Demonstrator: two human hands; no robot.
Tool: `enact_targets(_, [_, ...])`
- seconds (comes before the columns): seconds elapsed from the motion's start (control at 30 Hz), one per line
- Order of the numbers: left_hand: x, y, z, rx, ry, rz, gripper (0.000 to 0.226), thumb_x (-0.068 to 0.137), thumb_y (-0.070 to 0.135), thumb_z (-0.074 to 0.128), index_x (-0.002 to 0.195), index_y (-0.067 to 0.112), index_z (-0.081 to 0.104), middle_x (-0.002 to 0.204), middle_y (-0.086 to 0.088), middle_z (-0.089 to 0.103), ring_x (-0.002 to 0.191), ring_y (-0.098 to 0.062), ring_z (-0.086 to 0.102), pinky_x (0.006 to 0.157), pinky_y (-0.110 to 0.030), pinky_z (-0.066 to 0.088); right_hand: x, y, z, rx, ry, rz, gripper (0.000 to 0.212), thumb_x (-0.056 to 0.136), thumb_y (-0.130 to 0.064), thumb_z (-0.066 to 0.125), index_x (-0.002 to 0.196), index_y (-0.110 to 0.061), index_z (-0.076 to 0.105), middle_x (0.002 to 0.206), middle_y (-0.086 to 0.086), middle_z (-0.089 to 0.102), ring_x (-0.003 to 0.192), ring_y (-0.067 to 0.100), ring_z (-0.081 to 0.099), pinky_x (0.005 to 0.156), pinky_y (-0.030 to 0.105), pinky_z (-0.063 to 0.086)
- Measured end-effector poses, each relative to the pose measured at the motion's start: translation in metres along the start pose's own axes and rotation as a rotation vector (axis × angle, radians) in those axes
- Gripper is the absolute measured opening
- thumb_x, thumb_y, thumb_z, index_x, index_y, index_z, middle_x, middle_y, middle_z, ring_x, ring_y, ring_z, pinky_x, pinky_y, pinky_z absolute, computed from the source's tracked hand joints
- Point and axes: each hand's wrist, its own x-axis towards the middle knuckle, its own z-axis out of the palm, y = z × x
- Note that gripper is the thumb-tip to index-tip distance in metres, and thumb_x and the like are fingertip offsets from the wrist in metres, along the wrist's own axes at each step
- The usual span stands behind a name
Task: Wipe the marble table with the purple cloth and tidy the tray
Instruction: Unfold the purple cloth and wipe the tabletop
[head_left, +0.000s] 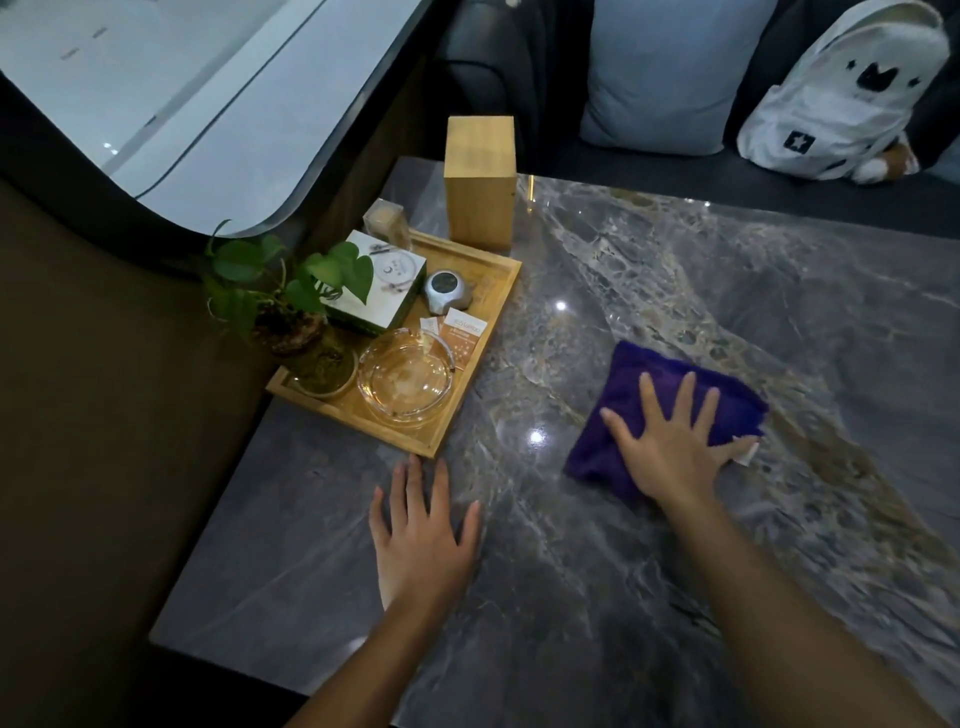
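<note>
Purple cloth (670, 410): folded pad, lying flat on the grey marble worktop (649, 270), right of centre, well apart from the tray. Right hand (670, 447) on top of it, palm down, fingers (649, 395) spread and pressed flat on the fabric; a small white tag shows at the little-finger side. Left hand (421, 540): palm down on bare worktop, fingers spread, tips just short of the tray's near corner, holding nothing.

Wooden tray (457, 410): square, at the worktop's left edge. Contents: clear glass ashtray (404, 379) at the near side; potted plant (291, 301) in the left corner, leaves reaching over a white-and-green box (384, 291); small round grey gadget (447, 291) right of the box; orange-and-white paper packets (465, 332) between gadget and ashtray.

Small clear container (385, 221) at the tray's far edge. Tall wooden box (480, 182), upright, just beyond the tray's far corner.

Beyond the worktop: dark sofa with grey cushion (670, 73) and white backpack (841, 98).
</note>
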Motion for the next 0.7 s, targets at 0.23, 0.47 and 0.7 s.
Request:
enact_targets(0.23, [0.001,0.001,0.002,0.004,0.000,-0.011,0.062,0.087,0.056,0.032,0.135,0.019,0.044,0.143,-0.014,0.047,0.135,-0.028,0.040,0.109,-0.045,0.016,0.020,-0.066,-0.005,0.222,0.022,0.339,0.096,0.076,-0.080,0.021,0.148,-0.022,-0.001,0.156,0.022,-0.013,0.140,0.044,-0.018,0.100,0.078,-0.005])
enact_targets(0.47, [0.001,0.003,0.003,0.042,0.033,-0.010,0.060,0.087,0.055,0.033,0.134,0.019,0.045,0.142,-0.014,0.048,0.134,-0.029,0.042,0.108,-0.051,0.031,-0.037,-0.065,0.031,-0.106,0.096,-0.249,0.091,0.074,-0.081,0.015,0.147,-0.029,-0.002,0.157,0.020,-0.005,0.143,0.042,-0.010,0.102,0.074,-0.005])
enact_targets(0.7, [-0.003,0.002,-0.001,-0.038,0.036,0.013,0.070,0.086,0.058,0.016,0.143,0.020,0.030,0.153,-0.012,0.029,0.143,-0.026,0.021,0.116,-0.048,0.015,-0.066,0.018,0.033,-0.194,0.087,-0.558,0.082,0.076,-0.081,0.013,0.142,-0.035,0.027,0.152,0.016,0.029,0.140,0.039,0.024,0.108,0.062,0.004])
